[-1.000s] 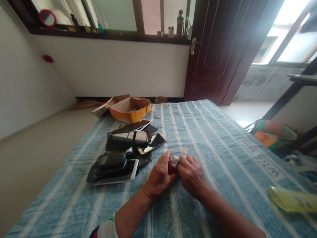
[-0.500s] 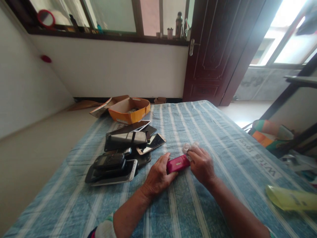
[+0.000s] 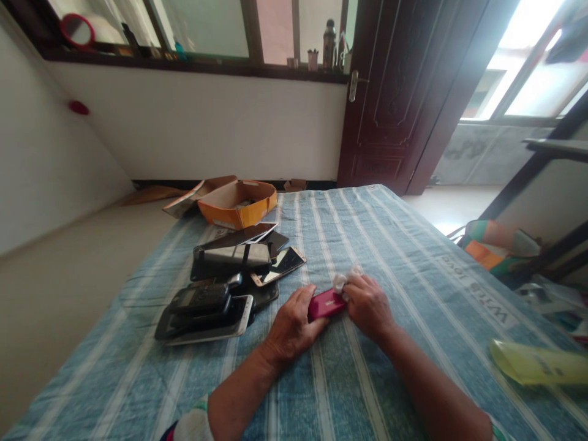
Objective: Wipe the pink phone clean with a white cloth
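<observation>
My left hand (image 3: 294, 318) grips the left end of a small magenta phone (image 3: 327, 304), thumb along the near side and fingers on the far side. The phone lies low over the striped cloth. In my right hand (image 3: 369, 307) is a crumpled white tissue (image 3: 345, 279), pinched by the fingers and pressed against the phone's right end. Part of the tissue is hidden under those fingers. To the left lies a pile of old phones, among them a white-edged phone (image 3: 239, 320), a black handset (image 3: 199, 301) and a gold-edged phone (image 3: 281, 266).
An open orange cardboard box (image 3: 239, 214) stands at the far left of the blue striped cloth (image 3: 404, 367). A yellow packet (image 3: 535, 362) lies near the right edge. Beyond the table are a dark red door (image 3: 395, 98) and a window sill (image 3: 202, 68) with bottles.
My right hand and the tissue have shifted slightly left along the phone's right end. The left hand keeps its hold. The whole view has moved a little.
</observation>
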A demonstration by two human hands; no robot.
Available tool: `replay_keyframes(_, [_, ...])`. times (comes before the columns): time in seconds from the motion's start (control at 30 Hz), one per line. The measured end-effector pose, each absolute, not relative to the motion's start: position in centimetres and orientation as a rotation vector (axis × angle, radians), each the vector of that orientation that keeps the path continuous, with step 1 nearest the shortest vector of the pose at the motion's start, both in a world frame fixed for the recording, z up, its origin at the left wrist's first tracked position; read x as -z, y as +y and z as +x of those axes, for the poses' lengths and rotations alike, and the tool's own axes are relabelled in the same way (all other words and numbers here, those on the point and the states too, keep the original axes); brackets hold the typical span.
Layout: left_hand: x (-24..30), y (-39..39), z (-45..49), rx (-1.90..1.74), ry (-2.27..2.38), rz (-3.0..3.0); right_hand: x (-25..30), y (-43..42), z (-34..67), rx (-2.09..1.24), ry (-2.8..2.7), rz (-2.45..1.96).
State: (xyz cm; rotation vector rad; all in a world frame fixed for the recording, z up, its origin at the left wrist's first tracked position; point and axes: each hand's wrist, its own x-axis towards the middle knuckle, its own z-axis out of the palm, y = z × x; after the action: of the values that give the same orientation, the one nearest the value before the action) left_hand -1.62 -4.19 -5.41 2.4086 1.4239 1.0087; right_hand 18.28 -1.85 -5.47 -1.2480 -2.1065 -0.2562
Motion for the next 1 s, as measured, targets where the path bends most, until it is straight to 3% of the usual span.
replay_keyframes(0.47, [5.3,-3.9,-1.5,-0.917,1.577,2.508,5.1,-3.5,15.9,0.199,-2.215,-1.016])
replay_keyframes(0.67, [5.0,-4.1,-1.3,-0.805,1.669,2.514,5.7,-1.9,17.9,0.29,-2.097,-1.263])
replay_keyframes(1.0, [5.4,-4.2,-1.1,-1.062,1.504,2.538,5.3,-1.5,18.6,0.15,-1.901,-1.131])
